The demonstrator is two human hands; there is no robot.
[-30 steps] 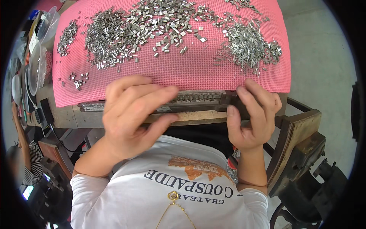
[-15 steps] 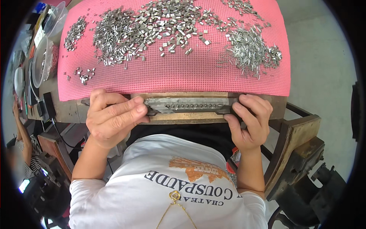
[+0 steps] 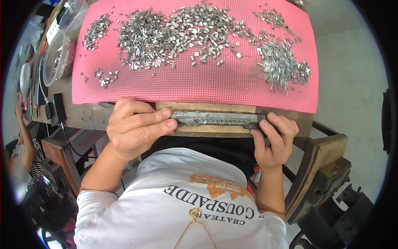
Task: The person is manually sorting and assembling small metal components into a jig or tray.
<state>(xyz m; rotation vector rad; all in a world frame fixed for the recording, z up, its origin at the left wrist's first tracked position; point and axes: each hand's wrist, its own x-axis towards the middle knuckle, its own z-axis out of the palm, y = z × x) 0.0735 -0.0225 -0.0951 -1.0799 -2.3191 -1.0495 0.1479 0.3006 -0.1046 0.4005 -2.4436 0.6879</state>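
A long grey metal bar (image 3: pixel 215 115) lies crosswise at the table's near edge, with a row of small shiny metal bits along its side. My left hand (image 3: pixel 137 129) pinches its left end between thumb and fingers. At the other end my right hand (image 3: pixel 274 141) is closed around the bar's dark tip. Beneath and behind the bar a strip of light wood (image 3: pixel 207 107) shows. How the small bits are fixed to the bar is too fine to make out.
A pink textured mat (image 3: pixel 186 89) beyond the bar carries heaps of small metal blocks (image 3: pixel 203 31) and thin pins (image 3: pixel 277 62). Clear plastic tubs (image 3: pixel 54 62) stand at the left. A wooden-sided frame (image 3: pixel 319 166) is at the right. Another person's arm (image 3: pixel 27 141) shows far left.
Both hands keep hold of the bar, which has been rolled about its length, so its row of bits shows less plainly. The whole view has shifted slightly.
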